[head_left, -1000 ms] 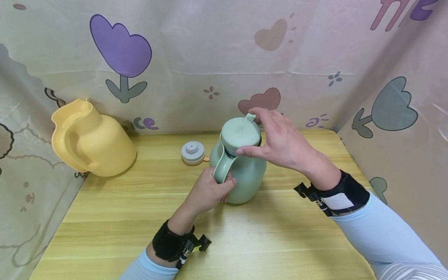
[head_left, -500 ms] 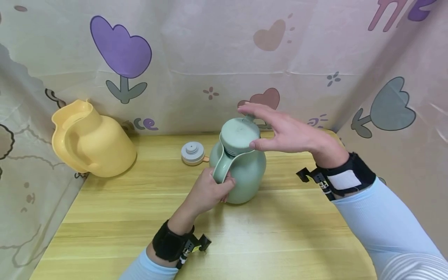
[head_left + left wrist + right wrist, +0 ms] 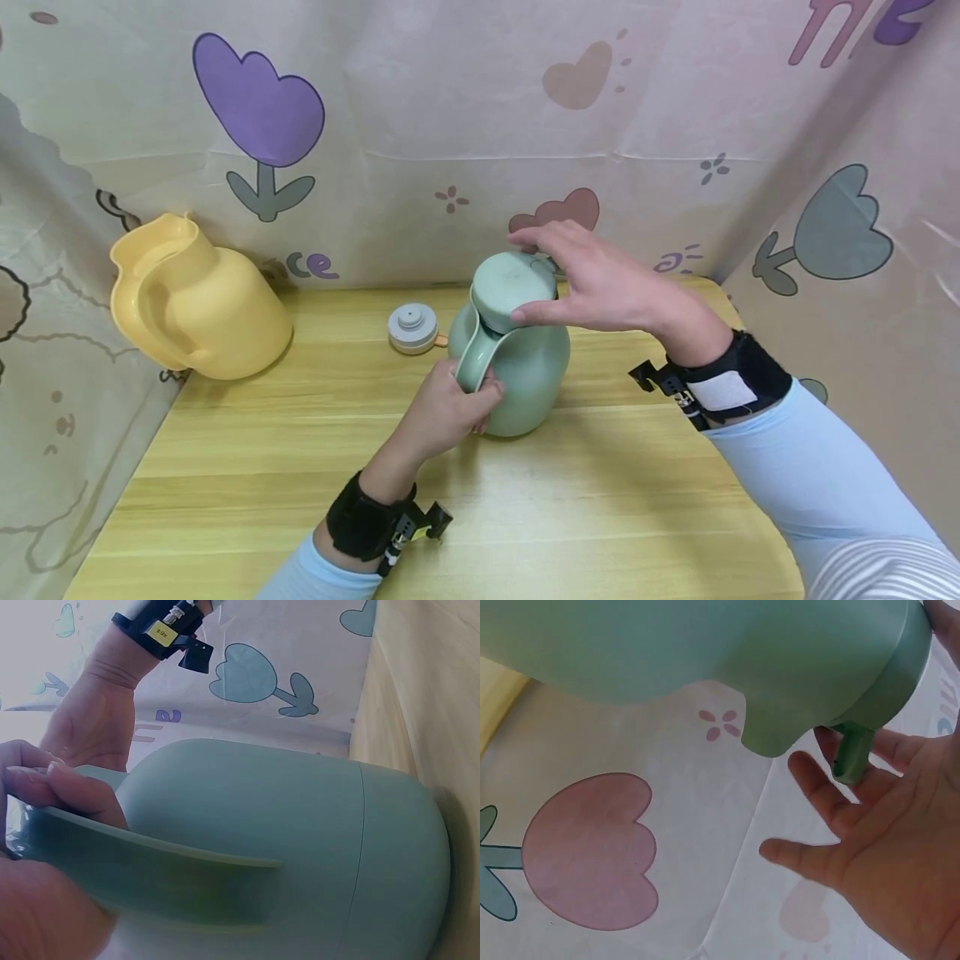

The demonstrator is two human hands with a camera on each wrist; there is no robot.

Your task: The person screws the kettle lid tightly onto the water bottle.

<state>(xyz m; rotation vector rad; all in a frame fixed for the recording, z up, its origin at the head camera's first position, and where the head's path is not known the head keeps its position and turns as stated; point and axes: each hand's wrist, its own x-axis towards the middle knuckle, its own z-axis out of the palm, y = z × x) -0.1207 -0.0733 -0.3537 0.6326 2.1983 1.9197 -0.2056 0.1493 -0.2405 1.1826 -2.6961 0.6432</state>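
Observation:
A pale green jug (image 3: 517,387) with a round lid (image 3: 504,287) stands upright on the table. My left hand (image 3: 450,408) grips its handle (image 3: 478,358); the left wrist view shows the fingers wrapped around that handle (image 3: 187,877). My right hand (image 3: 600,279) spans the lid, thumb on its near side and index finger reaching round the far side. In the right wrist view, the index finger lies behind the lid's small tab (image 3: 853,754), while the other fingers are spread apart. Part of the lid's far side is hidden by the hand.
A yellow jug (image 3: 217,308) without a lid leans back at the left of the wooden table (image 3: 570,517). Close to the green jug's left lies a round grey stopper (image 3: 412,327) with an orange tab. A patterned cloth (image 3: 420,100) hangs around the back and sides.
My right hand lifted slightly and shifted right along the lid, then came back left, its thumb again on the near side. The lid's tab turned toward the right. My left hand stayed on the handle.

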